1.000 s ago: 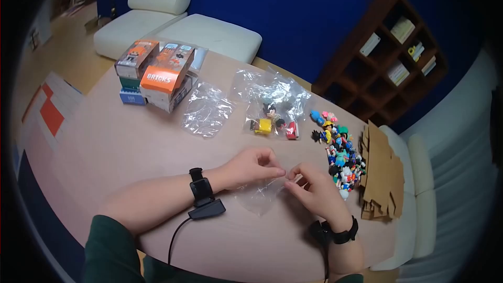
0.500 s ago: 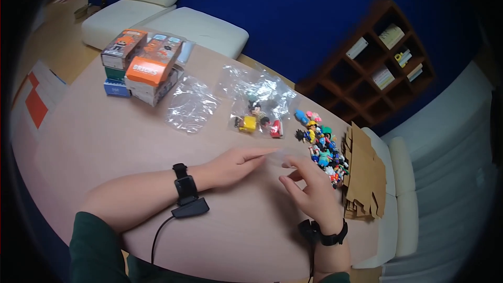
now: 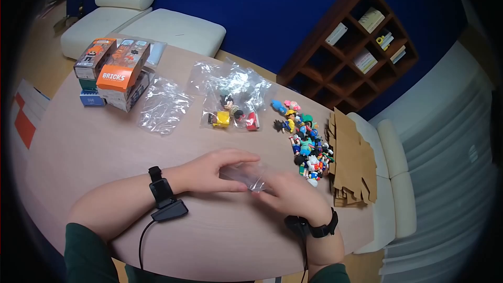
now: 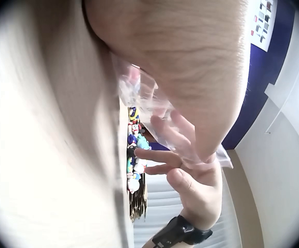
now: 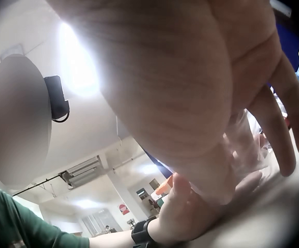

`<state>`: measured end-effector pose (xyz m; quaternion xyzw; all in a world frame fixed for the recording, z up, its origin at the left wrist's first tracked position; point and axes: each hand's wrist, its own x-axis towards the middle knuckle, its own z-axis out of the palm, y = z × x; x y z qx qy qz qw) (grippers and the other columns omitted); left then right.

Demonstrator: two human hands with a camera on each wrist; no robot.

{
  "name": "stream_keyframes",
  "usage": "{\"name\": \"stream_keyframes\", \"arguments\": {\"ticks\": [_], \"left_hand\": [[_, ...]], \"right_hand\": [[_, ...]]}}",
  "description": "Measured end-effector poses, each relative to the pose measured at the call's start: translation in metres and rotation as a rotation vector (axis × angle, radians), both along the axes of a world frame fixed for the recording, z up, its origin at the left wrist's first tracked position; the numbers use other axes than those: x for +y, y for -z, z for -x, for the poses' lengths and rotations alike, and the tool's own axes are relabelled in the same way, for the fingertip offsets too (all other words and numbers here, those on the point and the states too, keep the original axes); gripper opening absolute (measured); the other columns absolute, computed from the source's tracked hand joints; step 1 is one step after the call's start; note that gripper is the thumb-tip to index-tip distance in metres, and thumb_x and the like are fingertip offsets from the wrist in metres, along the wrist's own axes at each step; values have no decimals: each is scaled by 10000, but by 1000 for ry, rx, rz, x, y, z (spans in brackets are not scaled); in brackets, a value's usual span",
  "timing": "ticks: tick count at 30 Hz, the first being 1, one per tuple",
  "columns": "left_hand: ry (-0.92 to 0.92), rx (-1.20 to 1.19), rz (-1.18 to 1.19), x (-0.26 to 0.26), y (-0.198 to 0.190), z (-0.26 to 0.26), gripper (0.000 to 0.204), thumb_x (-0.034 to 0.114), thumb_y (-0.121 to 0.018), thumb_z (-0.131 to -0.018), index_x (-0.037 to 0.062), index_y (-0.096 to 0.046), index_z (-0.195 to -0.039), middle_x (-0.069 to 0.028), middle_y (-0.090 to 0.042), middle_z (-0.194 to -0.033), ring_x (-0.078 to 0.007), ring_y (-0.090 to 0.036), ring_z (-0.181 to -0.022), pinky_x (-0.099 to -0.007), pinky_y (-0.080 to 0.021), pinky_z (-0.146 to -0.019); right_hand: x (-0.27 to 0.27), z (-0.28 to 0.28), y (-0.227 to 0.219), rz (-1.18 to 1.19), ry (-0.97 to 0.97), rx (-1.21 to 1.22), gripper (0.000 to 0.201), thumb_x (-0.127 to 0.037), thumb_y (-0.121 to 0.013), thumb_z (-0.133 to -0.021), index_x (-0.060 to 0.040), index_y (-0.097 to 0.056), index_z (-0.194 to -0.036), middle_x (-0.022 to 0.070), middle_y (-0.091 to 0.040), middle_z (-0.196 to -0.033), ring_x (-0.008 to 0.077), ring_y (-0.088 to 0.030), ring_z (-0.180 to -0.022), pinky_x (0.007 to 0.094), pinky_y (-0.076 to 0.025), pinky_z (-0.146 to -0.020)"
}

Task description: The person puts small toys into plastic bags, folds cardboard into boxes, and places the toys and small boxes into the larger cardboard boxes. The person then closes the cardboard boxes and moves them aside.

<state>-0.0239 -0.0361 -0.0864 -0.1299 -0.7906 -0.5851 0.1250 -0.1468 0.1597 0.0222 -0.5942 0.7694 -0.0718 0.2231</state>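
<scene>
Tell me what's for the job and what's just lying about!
For the job, I think:
small clear bag, between left hand and right hand
maybe loose toy figures

Just lying about, probably:
BRICKS boxes
flattened cardboard

Dark green sleeves (image 3: pixel 88 254); black wrist straps (image 3: pixel 160 187), boxy modules (image 3: pixel 172 210); cables (image 3: pixel 140 243) apparently black.

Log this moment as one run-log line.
left hand: holding clear bag | right hand: holding same bag | toy figures: piled beyond right hand | cardboard: beside figures | boxes: stacked, far left

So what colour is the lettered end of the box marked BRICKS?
Orange, clearest in the head view.
</scene>
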Motion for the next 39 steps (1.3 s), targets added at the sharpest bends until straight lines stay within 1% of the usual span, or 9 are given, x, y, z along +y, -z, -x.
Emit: {"name": "stream_keyframes", "arguments": {"ticks": [4, 7, 9, 13, 18, 28, 31, 36, 39], "left_hand": [[-37, 111, 58, 2, 2, 1, 674, 295, -813, -844, 57, -549, -1416, -180, -587, -1354, -299, -587, -1223, -405, -450, -1060], [-36, 52, 4, 2, 0, -1, 678, 320, -821, -834, 60, -560, -1404, -180, -601, -1324, -297, -590, -1200, -407, -462, -1039], [-45, 35, 87, 1, 4, 1, 728, 308, -821, -832, 100, -523, -1463, -148, -555, -1395, -286, -548, -1229, -408, -424, -1061], [-76, 94, 151, 1, 5, 2, 720, 314, -818, -833, 96, -529, -1455, -141, -589, -1344, -290, -550, -1206, -405, -431, -1044], [-98, 5, 193, 1, 5, 2, 681, 340, -800, -844, 93, -551, -1427, -114, -642, -1272, -279, -556, -1191, -406, -372, -1088], [-144, 85, 173, 4, 11, 3, 603, 320, -794, -849, 101, -599, -1376, -112, -642, -1294, -264, -574, -1160, -418, -342, -1112], [-162, 77, 102, 3, 13, 4, 528, 392, -777, -866, 95, -653, -1284, -105, -678, -1156, -261, -596, -1058, -401, -408, -1036], [-161, -1, 44, 3, 12, 3, 480, 334, -805, -854, 82, -670, -1239, -110, -668, -1093, -252, -576, -984, -373, -481, -898], [-147, -139, 74, 2, 1, -1, 496, 243, -808, -853, 58, -640, -1280, -112, -647, -1200, -248, -594, -1146, -377, -462, -1006]], "right_hand": [[6, 14, 33, 214, -262, 141, 531, -227, -670, -902, -117, -546, -1407, 202, -691, -1116, 388, -673, -959, 455, -537, -829], [-3, 0, 16, 197, -162, 17, 569, -236, -667, -903, -136, -514, -1441, 202, -692, -1089, 392, -673, -952, 465, -539, -822], [-11, -9, -1, -164, -13, 39, 557, -232, -664, -902, -134, -524, -1432, 198, -683, -1103, 396, -667, -954, 467, -540, -825], [-8, -2, 13, -119, -24, 11, 563, -224, -657, -907, -135, -510, -1443, 198, -672, -1133, 395, -657, -981, 471, -536, -833], [-3, 10, 39, 131, -208, 19, 611, -187, -657, -908, -87, -440, -1470, 252, -661, -1107, 433, -622, -1046, 482, -511, -883], [-7, 6, 27, -7, -35, -37, 639, -239, -684, -918, -86, -430, -1484, 245, -653, -1123, 432, -640, -961, 479, -514, -865], [-7, 5, 34, 99, -68, -98, 645, -232, -681, -914, -86, -423, -1488, 234, -654, -1111, 427, -639, -988, 476, -514, -865], [-7, 5, 40, 192, -161, -83, 534, -163, -638, -912, -95, -483, -1418, 224, -658, -1095, 423, -629, -1016, 498, -513, -868], [-9, 10, 52, 237, -165, -69, 358, -148, -614, -925, -111, -605, -1281, 188, -671, -1095, 411, -633, -1015, 498, -520, -857]]}}
